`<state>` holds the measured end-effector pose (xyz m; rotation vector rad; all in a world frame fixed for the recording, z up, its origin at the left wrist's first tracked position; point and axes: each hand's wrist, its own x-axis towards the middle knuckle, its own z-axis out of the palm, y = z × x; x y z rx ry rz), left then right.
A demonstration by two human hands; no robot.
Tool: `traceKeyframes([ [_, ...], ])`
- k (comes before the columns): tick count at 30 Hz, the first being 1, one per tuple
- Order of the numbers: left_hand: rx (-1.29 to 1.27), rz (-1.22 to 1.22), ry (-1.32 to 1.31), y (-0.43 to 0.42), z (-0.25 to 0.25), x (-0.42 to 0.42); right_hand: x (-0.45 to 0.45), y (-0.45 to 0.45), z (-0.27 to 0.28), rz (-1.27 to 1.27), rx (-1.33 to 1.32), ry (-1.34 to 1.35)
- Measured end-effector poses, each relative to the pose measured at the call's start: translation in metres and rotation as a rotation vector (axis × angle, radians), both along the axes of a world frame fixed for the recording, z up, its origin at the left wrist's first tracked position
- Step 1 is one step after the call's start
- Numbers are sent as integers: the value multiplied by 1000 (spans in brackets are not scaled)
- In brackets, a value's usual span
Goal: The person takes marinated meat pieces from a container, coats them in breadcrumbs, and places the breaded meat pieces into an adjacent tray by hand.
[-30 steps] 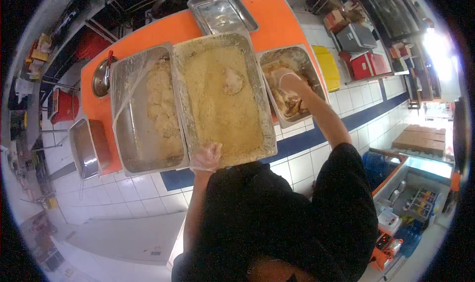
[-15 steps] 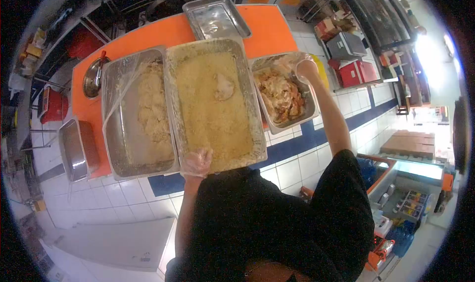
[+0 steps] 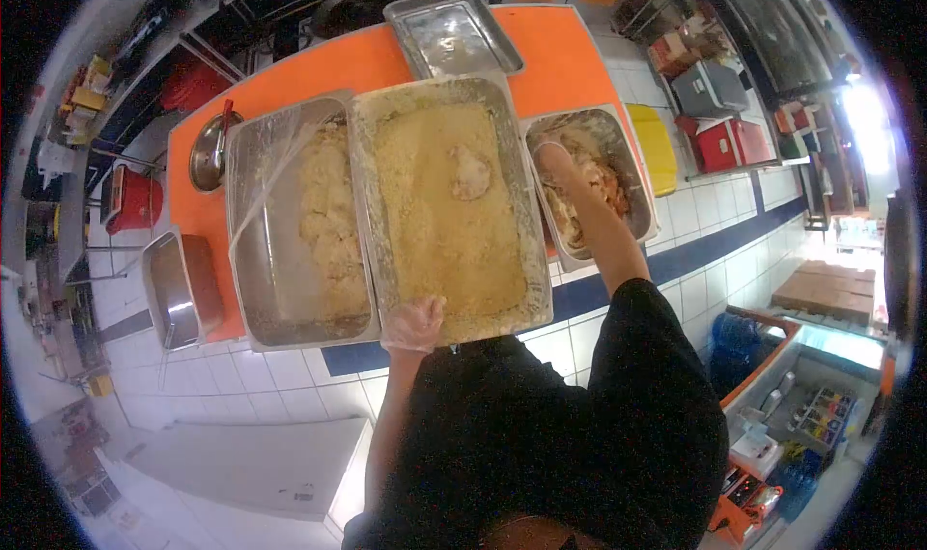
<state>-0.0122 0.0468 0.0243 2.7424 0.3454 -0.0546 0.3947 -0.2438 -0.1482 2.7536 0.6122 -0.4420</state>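
My left hand [image 3: 415, 325], in a clear plastic glove, is closed over the near rim of a deep metal tray [image 3: 365, 202]. Pale yellow breading flour [image 3: 435, 251] fills this tray, and one coated piece of meat [image 3: 471, 175] lies on it toward the upper right. To the right, my right hand [image 3: 552, 161] reaches into a smaller metal pan [image 3: 649, 224] of wet, reddish marinated meat [image 3: 610, 185]. It is at the pan's left side, its fingers hidden or blurred, so their grip cannot be made out.
Left of the flour tray stands another tray [image 3: 253, 333] with coated pieces under partly drawn-back plastic film. An orange tabletop [image 3: 338, 67] carries an empty metal tray [image 3: 454, 43] and a round bowl [image 3: 205, 159] with a red-handled utensil. A yellow container [image 3: 654, 149] is beyond the meat pan.
My right hand has moved from the meat pan's upper right corner to its left side. My left hand stays at the flour tray's near rim. The whole view has shifted slightly.
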Motion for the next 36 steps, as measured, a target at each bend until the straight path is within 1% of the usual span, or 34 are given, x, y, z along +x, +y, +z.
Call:
traceKeyframes([
  [1,-1,-1,2,1,-4,-3,2,-7,7,15,25,26],
  [3,20,-30,-179,2,-9,-5,7,-29,34,24,108,73],
  [6,61,-14,-199,1,-9,-6,14,-60,79,-8,252,79],
  [9,97,5,-135,-3,9,-3,19,-81,110,-99,362,27],
  [10,92,2,-140,-3,4,-2,20,-87,117,-133,387,-1],
  [12,-73,29,-2,1,-7,-4,22,-92,127,-192,396,-50],
  [13,-72,35,1,-1,0,-3,23,-91,124,-217,383,-75],
  [15,11,14,-23,-4,21,4,30,-84,104,-249,292,-106],
  [16,14,13,-17,-4,17,4,33,-77,91,-252,218,-98],
  [17,81,-7,-49,-5,11,1,29,-57,94,-235,143,-77],
  [18,151,-26,-83,-4,6,-1,17,-45,99,-189,32,-50],
  [19,159,-26,-75,-3,4,-2,-6,-19,131,-138,-74,-24],
  [20,169,-30,-129,-4,3,0,-21,2,152,-34,-296,16],
  [21,181,-30,-181,-4,2,2,7,-31,65,280,-469,-34],
  [22,191,-24,-174,-5,2,2,33,-63,-18,605,-623,-151],
  [24,302,-31,-184,-7,3,-1,22,-63,-28,446,-348,-73],
  [25,303,-28,-187,-7,1,-3,24,-63,-26,365,-219,-45],
  [28,258,24,-198,-5,-3,-5,26,-54,20,177,75,60],
  [30,68,30,-204,-4,4,-1,26,-65,58,86,266,109],
  [31,56,31,-206,-6,11,0,24,-74,77,37,351,127],
  [33,146,23,-291,-7,22,3,19,-91,111,-67,496,154],
  [36,127,21,-276,-4,13,-2,6,-98,156,-189,695,225],
])
